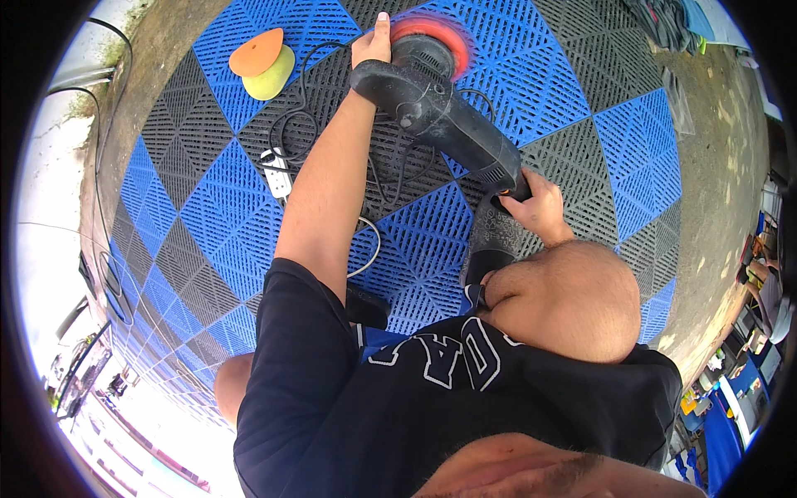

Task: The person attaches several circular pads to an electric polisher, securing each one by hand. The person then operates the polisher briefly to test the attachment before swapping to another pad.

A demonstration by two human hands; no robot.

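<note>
A black rotary polisher (444, 116), dusty around its head, is held at a slant in front of me. Its red round pad (452, 41) is smeared at the rim, as if turning. My left hand (374, 48) is at the polisher's front, beside the looped side handle; its thumb sticks up next to the pad and its other fingers are mostly hidden. Around the rear grip, the fingers of my right hand (538, 206) are closed. An orange pad (256, 51) lies overlapping a yellow pad (270, 79) on the floor to the left.
Blue and black slatted tiles (228, 195) cover the floor. A black cord (303, 104) coils near a white socket strip (276, 174), below my left forearm. Concrete (706, 183) borders the tiles at right, and a pale wall (58, 166) at left. Cloths (664, 25) lie at the top right.
</note>
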